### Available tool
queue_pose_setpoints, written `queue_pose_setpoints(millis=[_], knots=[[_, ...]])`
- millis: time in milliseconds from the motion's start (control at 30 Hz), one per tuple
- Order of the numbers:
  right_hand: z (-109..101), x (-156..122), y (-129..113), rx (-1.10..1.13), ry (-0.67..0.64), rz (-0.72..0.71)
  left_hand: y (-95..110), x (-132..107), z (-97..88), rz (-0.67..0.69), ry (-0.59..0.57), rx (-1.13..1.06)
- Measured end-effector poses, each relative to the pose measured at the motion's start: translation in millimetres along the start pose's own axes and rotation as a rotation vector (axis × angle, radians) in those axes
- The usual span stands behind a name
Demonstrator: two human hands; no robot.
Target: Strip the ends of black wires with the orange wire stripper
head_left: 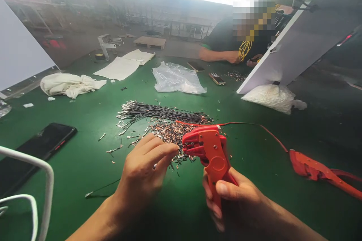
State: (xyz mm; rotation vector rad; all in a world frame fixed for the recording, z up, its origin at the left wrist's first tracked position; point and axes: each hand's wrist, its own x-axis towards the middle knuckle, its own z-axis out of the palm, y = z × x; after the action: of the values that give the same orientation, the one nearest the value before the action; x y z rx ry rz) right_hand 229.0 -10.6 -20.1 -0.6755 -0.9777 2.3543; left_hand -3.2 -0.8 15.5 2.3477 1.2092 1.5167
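Right hand [234,196] grips red wire stripper [210,150]; left hand [147,165] pinches at its head.

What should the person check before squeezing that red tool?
1. Right hand grip on the red hand tool: ok, wrapped round the handle.
2. Left hand fingertips away from the tool's mouth: not ok, they sit right against it.
3. A wire seated in the mouth: cannot tell, the fingers hide it.
4. Black wire bundle in easy reach: ok, it lies just behind the tool.
5. Second red tool out of the way: ok, it lies off to the right, apart from both hands.
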Motion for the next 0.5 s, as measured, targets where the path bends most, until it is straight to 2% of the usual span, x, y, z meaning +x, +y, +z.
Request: queue_pose_setpoints(millis=[233, 367, 500], knots=[[-0.9, 1.2, -2.7, -0.102, -0.015, -0.020, 1.3, 1.5, -6.3, -0.024, -0.066, -0.005], [-0.9, -1.8, -6.7, -0.190, -0.017, 0.030, 1.1, 1.3, -7.7, -0.036, -0.078, -0.013], [4.3, -3.9, -8.1, -0.179, 0.063, 0.050, 1.3, 1.2, -7.4, -0.042, -0.074, -0.010]])
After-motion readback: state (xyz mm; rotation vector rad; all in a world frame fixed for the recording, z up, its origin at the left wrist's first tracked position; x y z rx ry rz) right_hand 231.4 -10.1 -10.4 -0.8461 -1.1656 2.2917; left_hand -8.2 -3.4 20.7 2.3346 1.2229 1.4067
